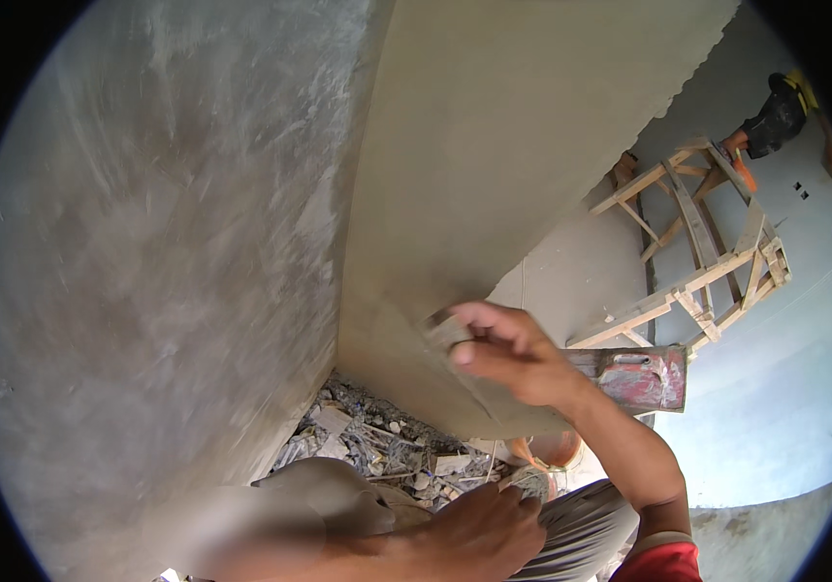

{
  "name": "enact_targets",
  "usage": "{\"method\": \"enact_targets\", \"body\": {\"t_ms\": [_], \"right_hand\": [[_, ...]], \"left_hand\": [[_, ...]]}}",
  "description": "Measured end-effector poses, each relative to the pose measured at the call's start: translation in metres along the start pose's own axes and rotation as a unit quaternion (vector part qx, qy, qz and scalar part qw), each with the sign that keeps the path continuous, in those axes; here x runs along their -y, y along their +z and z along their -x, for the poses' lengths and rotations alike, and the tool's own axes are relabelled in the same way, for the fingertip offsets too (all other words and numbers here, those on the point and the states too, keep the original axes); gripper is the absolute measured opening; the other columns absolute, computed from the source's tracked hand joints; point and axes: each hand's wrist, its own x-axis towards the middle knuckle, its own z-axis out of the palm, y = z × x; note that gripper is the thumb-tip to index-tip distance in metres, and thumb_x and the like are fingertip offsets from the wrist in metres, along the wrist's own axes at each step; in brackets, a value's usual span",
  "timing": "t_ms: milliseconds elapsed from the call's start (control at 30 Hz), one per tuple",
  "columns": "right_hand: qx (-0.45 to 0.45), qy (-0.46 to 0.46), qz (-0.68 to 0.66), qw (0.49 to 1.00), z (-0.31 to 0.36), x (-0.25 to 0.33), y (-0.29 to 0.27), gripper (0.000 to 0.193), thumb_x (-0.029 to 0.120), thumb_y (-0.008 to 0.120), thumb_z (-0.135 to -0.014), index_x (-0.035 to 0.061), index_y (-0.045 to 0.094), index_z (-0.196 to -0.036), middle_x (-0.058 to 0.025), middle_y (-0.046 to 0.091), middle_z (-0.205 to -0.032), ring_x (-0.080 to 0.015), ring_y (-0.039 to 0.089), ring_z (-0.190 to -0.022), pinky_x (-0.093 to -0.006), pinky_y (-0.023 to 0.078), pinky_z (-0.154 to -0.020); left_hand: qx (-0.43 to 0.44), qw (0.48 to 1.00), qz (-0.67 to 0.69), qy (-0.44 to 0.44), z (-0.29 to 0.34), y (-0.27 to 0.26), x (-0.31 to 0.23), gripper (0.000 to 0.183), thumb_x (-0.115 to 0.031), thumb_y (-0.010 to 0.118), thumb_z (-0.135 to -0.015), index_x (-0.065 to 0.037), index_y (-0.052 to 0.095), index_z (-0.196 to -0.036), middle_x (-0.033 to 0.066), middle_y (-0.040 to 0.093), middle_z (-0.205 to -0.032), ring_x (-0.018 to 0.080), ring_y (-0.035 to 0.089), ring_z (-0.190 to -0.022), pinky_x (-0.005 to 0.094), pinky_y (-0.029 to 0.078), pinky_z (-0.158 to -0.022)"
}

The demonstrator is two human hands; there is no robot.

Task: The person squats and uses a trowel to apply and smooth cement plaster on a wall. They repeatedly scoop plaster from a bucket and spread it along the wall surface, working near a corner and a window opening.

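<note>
My right hand (508, 351) is raised against the freshly plastered wall (455, 145), fingers and thumb closed round the grip of a plaster-smeared trowel (447, 332). Motion blurs the tool, and its blade barely stands out from the wet grey plaster. Lower down, my left hand (484, 532) is curled closed by my knee, its back toward me. Whatever its fingers may hold is hidden. Grey trousers (581, 524) cover my bent legs.
Rubble (387, 436) fills the wall's foot. An orange bucket (547, 451) stands beyond my knee, near a plaster-stained red board (641, 378) with a slot. Behind are wooden trestles (702, 233), with another person (775, 116) there. A grey wall (174, 242) rises close at left.
</note>
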Motion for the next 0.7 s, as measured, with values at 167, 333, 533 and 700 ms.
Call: {"method": "enact_targets", "body": {"t_ms": [167,333,533,700], "right_hand": [[-0.039,-0.088,-0.385,0.918,0.028,0.006,-0.024,0.046,0.012,0.063,-0.105,-0.0033,0.051,-0.147,-0.0090,0.069,-0.129,-0.0179,0.068,-0.116,-0.0345,0.053,-0.102],[-0.054,-0.092,-0.330,0.938,0.029,0.021,-0.024,0.041,0.012,0.060,-0.108,-0.0030,0.054,-0.145,-0.0077,0.069,-0.127,-0.0187,0.069,-0.111,-0.0353,0.054,-0.099],[-0.022,-0.164,0.660,0.733,0.039,0.060,-0.001,0.034,0.011,0.071,-0.089,0.0012,0.072,-0.121,-0.0048,0.068,-0.107,-0.0203,0.060,-0.106,-0.0358,0.047,-0.093],[0.062,-0.184,0.824,0.532,0.010,0.036,0.024,0.027,0.019,0.065,-0.083,0.0064,0.076,-0.104,-0.0044,0.062,-0.103,-0.0245,0.055,-0.111,-0.0369,0.044,-0.098]], "left_hand": [[-0.162,0.983,-0.059,0.066,0.005,0.044,0.006,0.027,-0.023,0.076,-0.083,-0.002,0.070,-0.099,0.0203,0.069,-0.112,0.0399,0.063,-0.117,0.0524,0.049,-0.100],[-0.094,0.992,-0.073,0.046,0.006,0.053,0.008,0.025,-0.026,0.074,-0.084,-0.005,0.068,-0.097,0.0190,0.067,-0.109,0.0372,0.063,-0.111,0.0512,0.048,-0.095],[-0.096,0.985,-0.137,0.049,0.007,0.041,-0.002,0.019,-0.024,0.064,-0.090,-0.006,0.068,-0.094,0.0177,0.068,-0.101,0.0334,0.064,-0.099,0.0467,0.048,-0.087],[-0.191,0.953,-0.212,0.105,0.002,0.032,-0.003,0.020,-0.022,0.059,-0.092,-0.006,0.070,-0.089,0.0170,0.070,-0.096,0.0307,0.064,-0.088,0.0443,0.048,-0.080]]}}
